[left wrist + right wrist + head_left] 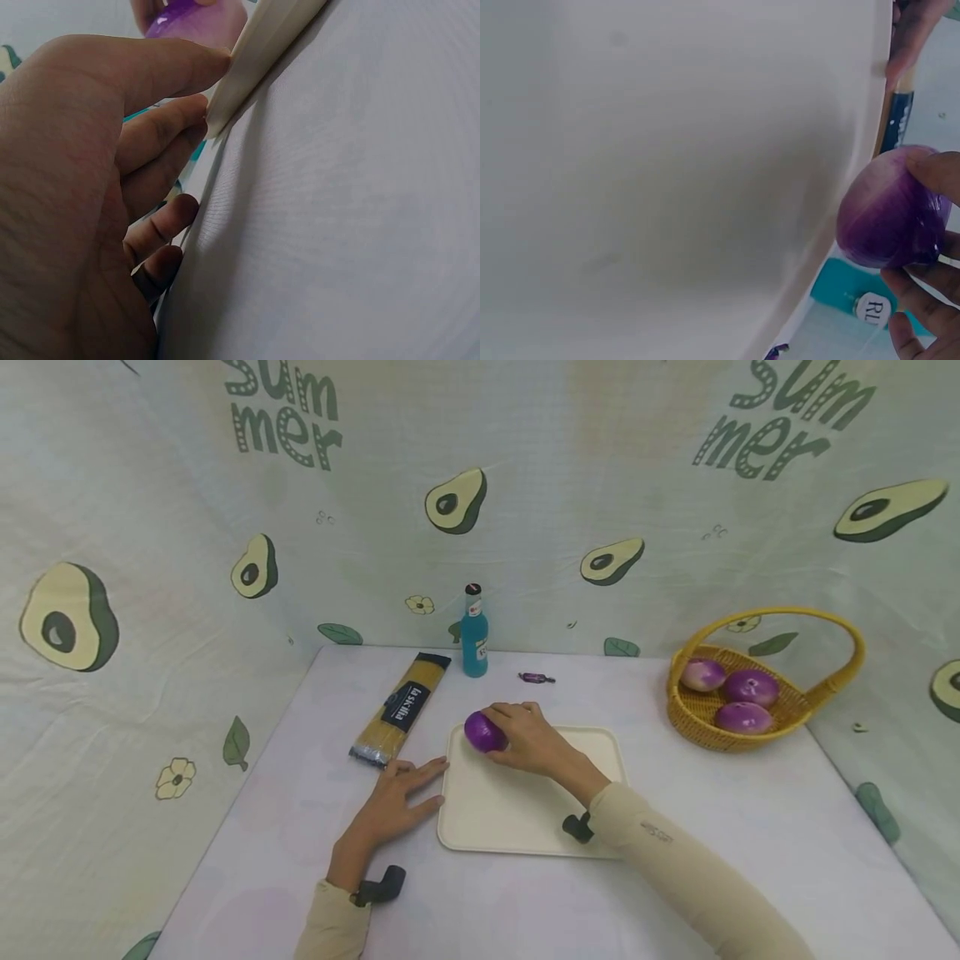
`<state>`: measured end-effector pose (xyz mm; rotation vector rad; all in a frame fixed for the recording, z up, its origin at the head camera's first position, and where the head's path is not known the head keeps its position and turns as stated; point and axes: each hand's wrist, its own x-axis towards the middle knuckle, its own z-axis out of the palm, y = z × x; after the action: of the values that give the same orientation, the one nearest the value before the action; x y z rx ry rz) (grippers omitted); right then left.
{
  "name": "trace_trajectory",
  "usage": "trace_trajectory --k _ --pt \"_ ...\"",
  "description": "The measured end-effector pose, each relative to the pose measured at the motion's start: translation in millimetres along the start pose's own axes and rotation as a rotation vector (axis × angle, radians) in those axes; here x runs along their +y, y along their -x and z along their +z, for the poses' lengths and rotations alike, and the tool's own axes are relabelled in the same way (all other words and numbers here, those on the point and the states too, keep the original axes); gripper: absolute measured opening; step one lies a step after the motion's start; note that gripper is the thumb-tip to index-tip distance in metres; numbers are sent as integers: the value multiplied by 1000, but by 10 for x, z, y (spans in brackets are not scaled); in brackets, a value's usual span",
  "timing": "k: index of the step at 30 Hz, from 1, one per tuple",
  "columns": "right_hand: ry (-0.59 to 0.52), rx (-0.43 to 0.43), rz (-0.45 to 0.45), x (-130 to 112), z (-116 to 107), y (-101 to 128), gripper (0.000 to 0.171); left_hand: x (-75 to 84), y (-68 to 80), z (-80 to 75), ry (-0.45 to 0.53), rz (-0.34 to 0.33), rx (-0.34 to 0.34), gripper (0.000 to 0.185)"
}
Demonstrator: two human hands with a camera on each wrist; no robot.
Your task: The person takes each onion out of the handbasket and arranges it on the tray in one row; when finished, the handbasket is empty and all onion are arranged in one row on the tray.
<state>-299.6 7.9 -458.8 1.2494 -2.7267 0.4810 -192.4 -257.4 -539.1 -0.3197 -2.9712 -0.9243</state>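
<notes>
- The right hand (528,737) holds a purple onion (483,732) at the far left corner of the cream tray (525,827); its grip is curled round the onion, fingers over the top and side, as the right wrist view shows with fingertips (937,171) wrapped on the purple skin.
- Whether the onion already rests on the tray or hangs just above it cannot be told.
- The left hand (393,797) lies flat on the tabletop (750,860), its grip holding nothing, fingers straight; one fingertip (214,64) touches the tray's left edge, seemingly steadying it.
- The step in hand looks like placing the onion on the tray, with three more onions lying in the yellow basket (757,739) at the right.
- The next move likely calls for settling the round onion so it does not roll, then loosening the fingers slowly while the left hand steadies the tray.
- A spaghetti packet (401,708), a blue bottle (474,635) and a small wrapped sweet (536,677) lie beyond the tray, apart from both hands.
</notes>
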Motion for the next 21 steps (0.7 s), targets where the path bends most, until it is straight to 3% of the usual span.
trace_trajectory --k 12,21 --pt "-11 -31 5 -53 78 -82 67 25 7 -8 6 -15 5 57" --pt "14 -53 6 -60 152 -140 68 12 -3 -1 2 16 10 57"
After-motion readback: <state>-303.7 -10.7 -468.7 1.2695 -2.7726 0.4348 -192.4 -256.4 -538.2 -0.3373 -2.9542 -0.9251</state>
